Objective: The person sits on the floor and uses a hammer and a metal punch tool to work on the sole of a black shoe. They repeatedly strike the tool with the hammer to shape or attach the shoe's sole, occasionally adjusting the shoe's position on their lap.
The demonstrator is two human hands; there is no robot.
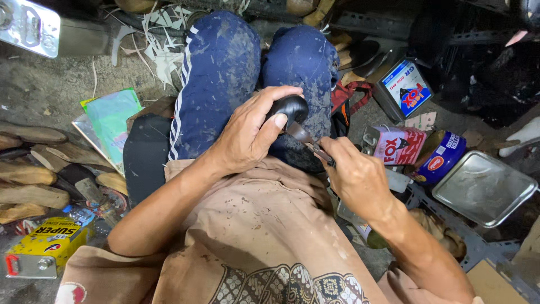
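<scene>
Concrete floor, tins right of hands. Left hand (247,138) grips black rounded shoe piece (289,108) on knee; right hand (354,174) clasps knife (306,139) against it.

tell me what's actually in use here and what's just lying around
In use: left hand, black shoe toe, right hand, metal tool.

Lying about: yellow can, red tin, blue tin, metal tray, wooden blocks.

Shoe (292,107) on knees (304,62); cans (419,149) right, wooden blocks (31,188) left
</scene>
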